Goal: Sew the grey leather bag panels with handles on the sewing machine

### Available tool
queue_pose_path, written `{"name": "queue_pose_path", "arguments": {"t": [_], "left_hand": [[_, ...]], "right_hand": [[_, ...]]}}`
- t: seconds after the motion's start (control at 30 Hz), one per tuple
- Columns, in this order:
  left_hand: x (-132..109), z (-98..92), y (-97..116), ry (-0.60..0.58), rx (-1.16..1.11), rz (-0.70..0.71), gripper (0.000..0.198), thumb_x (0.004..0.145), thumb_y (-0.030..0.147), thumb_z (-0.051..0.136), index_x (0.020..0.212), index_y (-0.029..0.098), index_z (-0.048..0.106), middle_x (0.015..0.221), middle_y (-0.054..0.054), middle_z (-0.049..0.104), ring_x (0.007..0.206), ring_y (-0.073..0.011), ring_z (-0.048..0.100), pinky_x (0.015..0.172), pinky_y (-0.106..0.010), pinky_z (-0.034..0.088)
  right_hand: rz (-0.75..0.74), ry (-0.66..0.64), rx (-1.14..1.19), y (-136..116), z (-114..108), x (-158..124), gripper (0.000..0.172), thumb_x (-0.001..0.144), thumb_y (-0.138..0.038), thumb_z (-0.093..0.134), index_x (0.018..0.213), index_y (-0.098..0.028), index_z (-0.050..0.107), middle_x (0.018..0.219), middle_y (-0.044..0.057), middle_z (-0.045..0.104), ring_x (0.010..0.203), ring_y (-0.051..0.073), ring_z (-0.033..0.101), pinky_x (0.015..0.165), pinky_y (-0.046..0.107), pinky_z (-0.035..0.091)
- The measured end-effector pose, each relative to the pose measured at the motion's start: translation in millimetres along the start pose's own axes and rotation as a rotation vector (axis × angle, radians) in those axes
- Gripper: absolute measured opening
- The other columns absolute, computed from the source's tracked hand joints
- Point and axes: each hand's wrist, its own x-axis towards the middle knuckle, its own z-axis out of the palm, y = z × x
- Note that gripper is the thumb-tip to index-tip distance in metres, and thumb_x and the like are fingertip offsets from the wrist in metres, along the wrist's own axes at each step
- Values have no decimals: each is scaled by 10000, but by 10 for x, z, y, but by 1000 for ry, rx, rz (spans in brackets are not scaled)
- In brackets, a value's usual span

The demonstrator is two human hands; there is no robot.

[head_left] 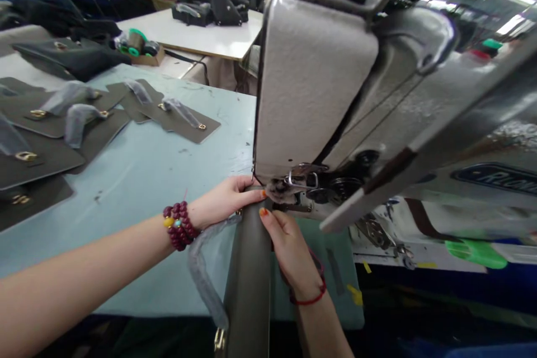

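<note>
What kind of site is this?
Probably a bag-making sewing workshop: a large pale-grey metal sewing machine, flat dark-grey panels bearing plastic-wrapped strap handles and gold-coloured metal buckles, and black bag-like items on a white rectangular table behind.

In the grip, the panel (pixel 250 274) looks smooth, matt and leather-like. Left of the grip, the strap (pixel 200 271) is sheathed in cloudy, wrinkled plastic; below, its buckle (pixel 219 340) is glossy gold-toned metal. Above, the sewing machine (pixel 314 78) has a pebbled painted finish; leftward, the tabletop (pixel 176 173) is smooth.
</note>
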Motion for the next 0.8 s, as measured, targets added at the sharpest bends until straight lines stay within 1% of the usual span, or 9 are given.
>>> {"name": "queue_pose_path", "arguments": {"t": [0.07, 0.17, 0.27, 0.4, 0.5, 0.57, 0.63, 0.73, 0.8], "left_hand": [[-17, -16, 37, -54, -1, -47, 303, 714, 461, 676, 832, 183, 708, 895, -20, 762, 815, -209, 680, 799, -344, 552], [-21, -67, 95, -79, 6, -83, 331, 713, 467, 659, 839, 165, 710, 943, -34, 764, 832, -220, 676, 807, -365, 550], [-7, -156, 67, -77, 13, -57, 368, 756, 448, 655, 961, 152, 728, 1055, -48, 756, 986, -248, 663, 924, -389, 519], [-66, -300, -190, 28, 3, -45, 417, 857, 431, 604, 1167, 162, 676, 1246, -63, 698, 1174, -267, 603, 1066, -416, 433], [-206, -348, -453, 126, -127, -89, 442, 882, 414, 593, 1283, 230, 612, 1393, -38, 611, 1303, -255, 527, 1129, -396, 383], [-312, -325, -599, 170, -229, -80, 512, 854, 406, 653, 1344, 283, 570, 1480, -15, 530, 1390, -249, 439, 1176, -373, 324], [-399, -255, -706, 167, -277, -42, 616, 827, 408, 705, 1403, 306, 512, 1514, -24, 490, 1420, -260, 397, 1189, -379, 308], [-461, -78, -805, 105, -283, 4, 757, 810, 413, 738, 1478, 308, 397, 1551, -57, 433, 1396, -278, 431, 1161, -401, 364], [-450, 54, -820, 114, -270, 14, 864, 792, 455, 744, 1518, 281, 310, 1569, -89, 397, 1375, -299, 453, 1133, -428, 402]], "right_hand": [[17, -16, 3, 22, -13, -39, 440, 926, -538, 496, 676, -186, 414, 663, -28, 351, 640, 118, 339, 557, 238, 266], [27, -25, 22, 57, -3, -100, 437, 938, -538, 489, 693, -184, 418, 677, -24, 355, 652, 119, 342, 567, 241, 266], [19, -8, 4, 84, 24, -159, 437, 948, -525, 478, 682, -187, 402, 670, -26, 342, 636, 116, 318, 552, 247, 245], [-11, 22, -44, 124, 54, -246, 438, 963, -493, 463, 656, -199, 357, 651, -36, 317, 615, 111, 302, 545, 250, 240], [-30, 50, -68, 161, 49, -323, 444, 972, -478, 450, 646, -209, 314, 636, -45, 292, 601, 108, 282, 539, 251, 234], [-20, 67, -83, 189, 45, -382, 444, 974, -476, 443, 647, -212, 303, 630, -48, 286, 595, 108, 277, 535, 252, 231], [-20, 68, -105, 227, 65, -456, 450, 974, -481, 445, 644, -213, 296, 627, -50, 280, 591, 107, 274, 534, 253, 231], [-27, 57, -142, 329, 153, -613, 468, 976, -509, 431, 640, -212, 296, 628, -48, 290, 588, 106, 290, 534, 249, 245], [-3, 47, -168, 414, 189, -749, 487, 979, -544, 410, 638, -208, 320, 614, -43, 325, 573, 107, 338, 525, 244, 270]]}}
